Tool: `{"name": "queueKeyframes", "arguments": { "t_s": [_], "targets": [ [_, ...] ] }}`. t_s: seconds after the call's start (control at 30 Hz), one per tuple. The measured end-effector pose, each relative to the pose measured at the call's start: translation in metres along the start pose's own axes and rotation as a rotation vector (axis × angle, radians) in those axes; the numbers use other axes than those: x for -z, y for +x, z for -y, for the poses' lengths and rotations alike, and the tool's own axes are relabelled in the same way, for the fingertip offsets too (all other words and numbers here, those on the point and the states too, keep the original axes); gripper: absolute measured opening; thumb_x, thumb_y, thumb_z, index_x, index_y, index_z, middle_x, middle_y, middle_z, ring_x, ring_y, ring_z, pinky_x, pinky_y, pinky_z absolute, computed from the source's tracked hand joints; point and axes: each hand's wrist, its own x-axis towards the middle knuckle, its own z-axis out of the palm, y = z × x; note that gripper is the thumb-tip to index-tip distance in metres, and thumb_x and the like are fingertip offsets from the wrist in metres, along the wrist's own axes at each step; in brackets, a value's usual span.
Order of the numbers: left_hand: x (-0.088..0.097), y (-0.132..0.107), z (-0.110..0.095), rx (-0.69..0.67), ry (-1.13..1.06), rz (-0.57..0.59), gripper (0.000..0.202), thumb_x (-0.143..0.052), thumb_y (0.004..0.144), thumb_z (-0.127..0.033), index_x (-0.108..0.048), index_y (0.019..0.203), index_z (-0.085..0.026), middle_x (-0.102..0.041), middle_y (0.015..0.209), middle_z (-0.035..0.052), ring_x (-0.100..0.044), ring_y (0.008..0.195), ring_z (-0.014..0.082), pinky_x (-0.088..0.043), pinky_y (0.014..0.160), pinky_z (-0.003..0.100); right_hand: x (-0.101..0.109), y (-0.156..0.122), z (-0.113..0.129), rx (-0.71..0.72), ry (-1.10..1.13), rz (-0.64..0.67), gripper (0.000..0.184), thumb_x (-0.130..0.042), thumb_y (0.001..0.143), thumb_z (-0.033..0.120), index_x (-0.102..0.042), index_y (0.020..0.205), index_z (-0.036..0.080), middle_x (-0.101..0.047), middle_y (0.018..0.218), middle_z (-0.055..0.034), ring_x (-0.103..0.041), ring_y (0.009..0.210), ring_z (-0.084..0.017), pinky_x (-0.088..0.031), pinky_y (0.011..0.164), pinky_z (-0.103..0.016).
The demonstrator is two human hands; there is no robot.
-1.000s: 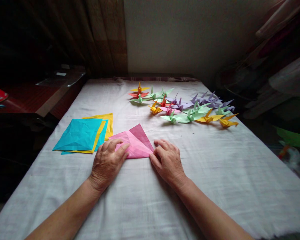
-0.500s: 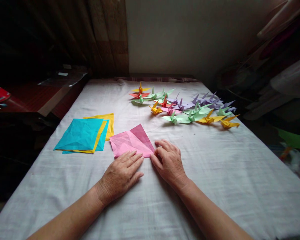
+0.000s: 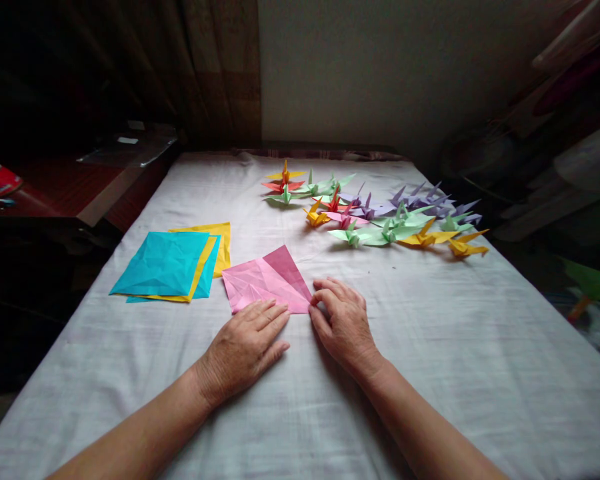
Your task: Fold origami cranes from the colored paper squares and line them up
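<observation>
A creased sheet of pink origami paper [image 3: 260, 283] lies in front of me, folded over so that a darker pink flap [image 3: 286, 263] shows at its upper right. My left hand [image 3: 250, 340] rests flat on the sheet's near edge, fingers stretched out and thumb apart. At the paper's right corner, the thumb and forefinger of my right hand [image 3: 344, 323] come together in a pinch. The other right fingers curl above the cloth.
Blue [image 3: 163, 263] and yellow [image 3: 224, 250] paper sheets are stacked at left. Several folded paper cranes [image 3: 385, 227] in yellow, red, green, pink and purple stand at the back right. A white cloth [image 3: 455, 373] covers the table; a clear plastic sleeve [image 3: 130, 150] lies beyond its left edge.
The view has shifted slightly. My right hand has slid a little to the right at the paper's corner; my left hand stays flat on the paper.
</observation>
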Motion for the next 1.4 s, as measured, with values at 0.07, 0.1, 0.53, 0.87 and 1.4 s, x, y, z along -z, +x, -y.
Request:
{"name": "queueKeyframes", "arguments": {
  "t_s": [0.07,0.1,0.53,0.87,1.4],
  "targets": [
    [-0.001,0.0,0.0,0.007,-0.011,0.0,0.04,-0.047,0.097,-0.034,-0.059,0.131,-0.016,-0.064,0.132,0.0124,-0.058,0.124,0.0266,-0.047,0.106,0.046,0.0,0.0,0.001,0.001,-0.003,0.003,0.01,-0.055,0.085,0.016,-0.061,0.087,0.024,-0.067,0.121,-0.0063,-0.053,0.123,-0.027,-0.033,0.103,-0.046],
    [-0.001,0.0,0.0,0.01,-0.013,0.0,0.04,-0.048,0.097,-0.034,-0.059,0.131,-0.016,-0.063,0.132,0.0125,-0.058,0.124,0.0268,-0.047,0.106,0.046,0.0,0.001,0.002,0.002,-0.008,0.006,0.009,-0.055,0.085,0.017,-0.061,0.086,0.024,-0.067,0.121,-0.0063,-0.052,0.123,-0.027,-0.033,0.102,-0.046],
    [-0.001,-0.001,0.003,-0.005,-0.009,-0.013,0.04,-0.048,0.097,-0.031,-0.057,0.133,-0.016,-0.062,0.134,0.0116,-0.056,0.126,0.0253,-0.046,0.107,0.044,-0.009,0.002,0.011,-0.08,-0.093,-0.016,0.006,-0.061,0.086,0.027,-0.06,0.081,0.023,-0.061,0.124,-0.0112,-0.047,0.127,-0.031,-0.034,0.104,-0.051],
    [0.013,-0.033,0.028,0.011,0.131,0.01,0.037,-0.045,0.098,-0.031,-0.062,0.128,-0.015,-0.064,0.132,0.0103,-0.06,0.122,0.025,-0.047,0.107,0.043,-0.004,-0.002,0.005,-0.115,-0.11,0.002,0.005,-0.064,0.085,0.026,-0.063,0.081,0.022,-0.059,0.129,-0.0104,-0.046,0.13,-0.032,-0.035,0.105,-0.051],
    [0.043,-0.041,0.045,0.132,0.18,-0.012,0.042,-0.038,0.1,-0.041,-0.072,0.107,-0.018,-0.075,0.109,0.0085,-0.069,0.101,0.0251,-0.052,0.095,0.042,-0.007,-0.003,0.003,-0.096,-0.057,-0.058,0.006,-0.064,0.083,0.026,-0.062,0.08,0.022,-0.062,0.126,-0.0101,-0.047,0.128,-0.032,-0.033,0.104,-0.052]
  ]
}}
